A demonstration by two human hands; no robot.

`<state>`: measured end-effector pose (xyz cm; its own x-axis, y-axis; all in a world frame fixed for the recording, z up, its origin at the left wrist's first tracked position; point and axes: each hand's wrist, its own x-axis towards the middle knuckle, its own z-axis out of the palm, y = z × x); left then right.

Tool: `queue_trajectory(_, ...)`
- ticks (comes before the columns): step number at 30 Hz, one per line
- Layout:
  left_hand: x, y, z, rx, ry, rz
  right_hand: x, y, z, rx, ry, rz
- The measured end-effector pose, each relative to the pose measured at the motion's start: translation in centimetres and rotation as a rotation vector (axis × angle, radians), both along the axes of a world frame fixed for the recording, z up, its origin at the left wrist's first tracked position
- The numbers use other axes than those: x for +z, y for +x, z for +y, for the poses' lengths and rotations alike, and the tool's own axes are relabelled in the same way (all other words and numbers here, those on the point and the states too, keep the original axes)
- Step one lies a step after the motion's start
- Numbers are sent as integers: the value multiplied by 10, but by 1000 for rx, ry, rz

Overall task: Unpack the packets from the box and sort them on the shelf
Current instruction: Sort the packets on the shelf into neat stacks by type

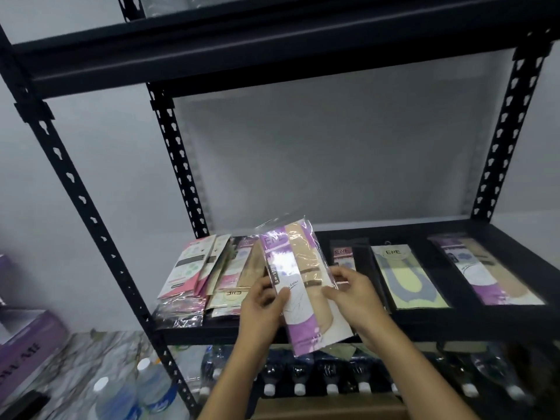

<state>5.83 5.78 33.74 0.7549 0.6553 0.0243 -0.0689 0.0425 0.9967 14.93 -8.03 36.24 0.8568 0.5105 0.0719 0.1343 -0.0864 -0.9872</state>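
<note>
A purple and beige packet [306, 286] in clear wrap is held upright in front of the black shelf [472, 321]. My left hand [263, 307] grips its left edge and my right hand [351, 294] pinches its right edge. To the left on the shelf lies a loose heap of packets [206, 280], pink, cream and purple. On the right of the shelf lie a dark packet [344, 257], a yellow packet [407, 277] and a purple packet [485, 269], side by side and apart. No box of packets is clearly in view.
Black slotted uprights [178, 159] frame the shelf, with another shelf board [272, 59] overhead. Capped bottles [330, 380] fill the level below. Water bottles [145, 386] and a purple carton [27, 344] stand on the marbled floor at the left.
</note>
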Motion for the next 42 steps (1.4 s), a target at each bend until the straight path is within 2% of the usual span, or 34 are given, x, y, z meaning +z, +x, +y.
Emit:
queue_trajectory(7,-12,9,-7,58,67,75,-17,7,-13,-79,-134,-20)
queue_trajectory(12,-22,10,-12,149,10,105,-28,3,-15,-113,-222,-28)
queue_trajectory(23,-31,-8,-12,161,-65,77,-41,-3,-10,-54,-224,-58)
queue_trajectory(31,-18,21,-44,-25,-54,29,-33,17,-38,-200,-146,-106)
queue_trajectory(34,-11,43,-67,-115,-48,38,-28,33,-64,-238,-127,-64)
queue_trajectory(37,-7,70,-92,-205,22,56,-23,52,-97,-277,-122,-15)
queue_trajectory(42,-6,123,-141,-367,147,107,-26,93,-156,-366,-145,-53)
